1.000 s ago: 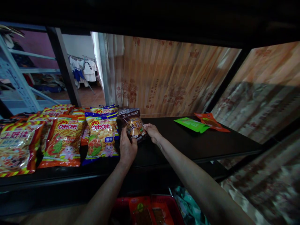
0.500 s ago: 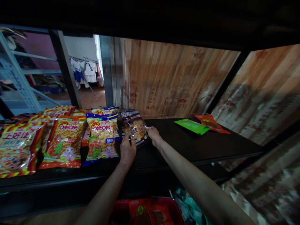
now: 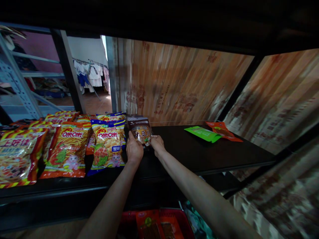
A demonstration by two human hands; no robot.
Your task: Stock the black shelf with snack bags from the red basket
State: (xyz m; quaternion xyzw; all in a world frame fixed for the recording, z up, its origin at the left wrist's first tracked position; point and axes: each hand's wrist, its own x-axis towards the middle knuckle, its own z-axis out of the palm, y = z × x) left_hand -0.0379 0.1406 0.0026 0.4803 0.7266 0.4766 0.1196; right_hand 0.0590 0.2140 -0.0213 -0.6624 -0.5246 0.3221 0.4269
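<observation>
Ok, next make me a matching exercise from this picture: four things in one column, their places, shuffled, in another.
Things:
1. Brown packet
2. Green packet
3. Red container
4. White shirt

Places:
A. At the picture's bottom edge
B. Hanging up in the background
C. Between left hand and right hand
D. Lying on the shelf, right of both hands

Pairs: 1-C, 2-D, 3-A, 4-B
</observation>
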